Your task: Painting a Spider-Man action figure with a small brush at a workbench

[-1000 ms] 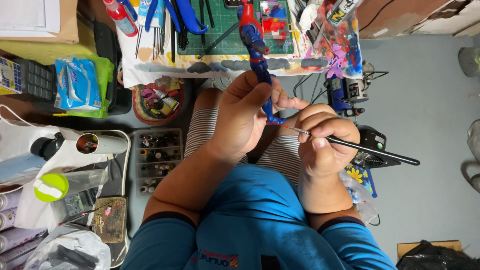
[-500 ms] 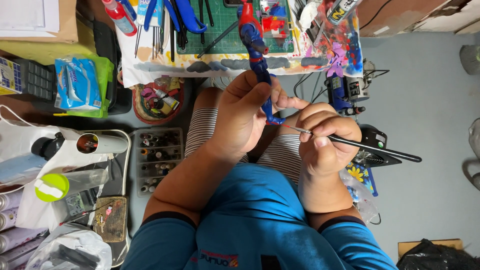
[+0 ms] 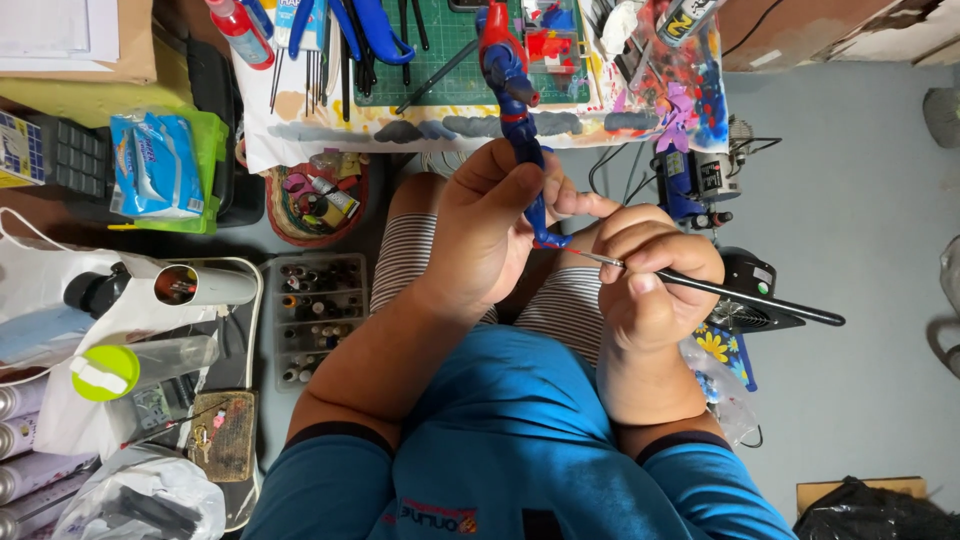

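Left hand: my left hand (image 3: 490,235) is wrapped tight round the lower half of the figure (image 3: 512,90), fingers closed on it, thumb pressed along its leg.
Figure: a red-and-blue toy figure, held over my lap, its upper body reaching out above the near edge of the table (image 3: 300,125); its foot pokes out below my left palm.
Right hand: my right hand (image 3: 655,275) is pinched shut on the brush (image 3: 720,292), near the tip end, the way one holds a pen.
Brush: thin, dark handle running out to my right; the fine tip touches, or all but touches, the figure's foot. I cannot tell which.
Done so far: the figure already shows solid red and blue over the parts I can see, so I judge the main coats are on.
In hand: I read this as fine touch-up at the foot.
Left: the part inside my left fist is hidden, so I cannot say how much remains there.
Around: a green mat (image 3: 460,50) and paint-smeared paper on the table; a paint case (image 3: 318,320) on the floor by my left knee.
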